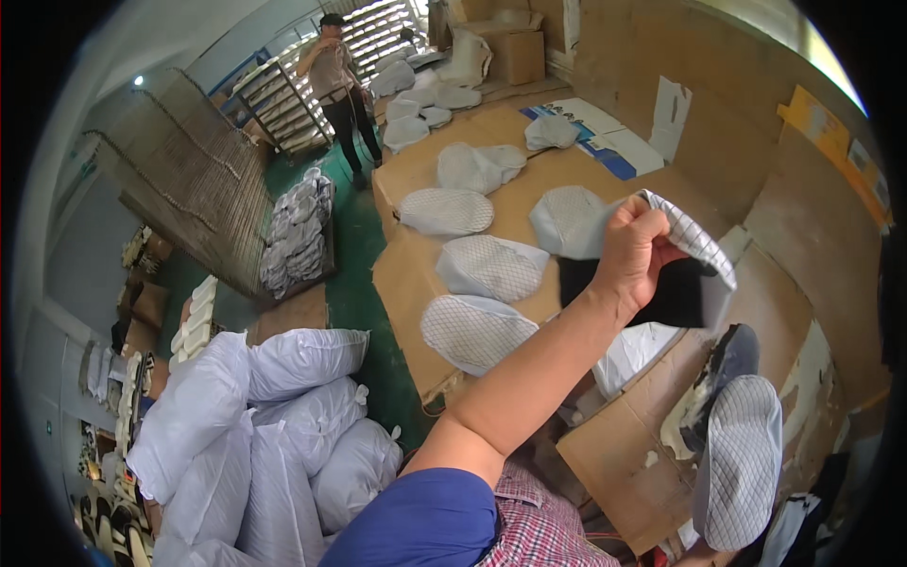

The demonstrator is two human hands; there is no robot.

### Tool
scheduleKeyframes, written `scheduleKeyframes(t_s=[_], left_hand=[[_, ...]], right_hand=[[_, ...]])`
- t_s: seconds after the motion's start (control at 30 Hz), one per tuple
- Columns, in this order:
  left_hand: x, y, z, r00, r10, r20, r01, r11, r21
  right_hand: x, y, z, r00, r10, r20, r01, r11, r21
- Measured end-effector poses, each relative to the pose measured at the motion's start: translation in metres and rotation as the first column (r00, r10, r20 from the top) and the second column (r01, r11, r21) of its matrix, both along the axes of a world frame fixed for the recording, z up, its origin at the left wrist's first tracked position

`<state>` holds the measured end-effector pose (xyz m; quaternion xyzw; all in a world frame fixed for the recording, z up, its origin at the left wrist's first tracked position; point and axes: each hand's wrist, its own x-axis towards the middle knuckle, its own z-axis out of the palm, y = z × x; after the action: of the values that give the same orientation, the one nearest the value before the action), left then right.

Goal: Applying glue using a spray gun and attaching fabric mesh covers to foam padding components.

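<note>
My left hand (635, 248) is raised over a cardboard-covered table (406, 274), shut on a white checked fabric shoe cover (694, 241). The cover's cloth hangs down to the right of the fist, and a black part (682, 295) shows below it. My bare forearm runs up from a blue sleeve (425, 524) at the lower edge. A second checked shoe cover (742, 458), sole side up, stands at the lower right. My right hand is out of the picture.
Several white mesh shoe covers (477, 331) lie in rows on the cardboard. Stuffed white sacks (283, 435) pile up on the floor at lower left. Another person (338, 90) stands by metal racks at the back, across a green floor (351, 283). Cardboard boxes (515, 47) stand behind.
</note>
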<state>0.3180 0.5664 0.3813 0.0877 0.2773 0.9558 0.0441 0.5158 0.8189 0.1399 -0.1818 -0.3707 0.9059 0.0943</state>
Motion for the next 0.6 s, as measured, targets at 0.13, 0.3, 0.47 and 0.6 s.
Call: scheduleKeyframes(t_s=[0.13,0.3,0.47,0.6], left_hand=[[-0.020,-0.019,-0.096,0.969,0.238,0.061,-0.221,0.954,-0.205],[0.018,-0.096,-0.291,0.685,0.542,0.487,-0.024,0.685,-0.728],[0.043,-0.096,-0.343,0.518,0.414,0.749,0.020,0.869,-0.494],[0.002,-0.070,-0.308,0.904,0.235,0.357,-0.121,0.942,-0.314]], right_hand=[[0.031,0.017,-0.002,0.988,-0.137,0.071,0.126,0.982,0.139],[0.137,0.054,0.020,0.897,-0.425,0.126,0.363,0.867,0.342],[0.215,0.068,0.026,0.792,-0.591,0.151,0.462,0.743,0.484],[0.252,0.079,0.021,0.757,-0.634,0.161,0.464,0.694,0.551]])
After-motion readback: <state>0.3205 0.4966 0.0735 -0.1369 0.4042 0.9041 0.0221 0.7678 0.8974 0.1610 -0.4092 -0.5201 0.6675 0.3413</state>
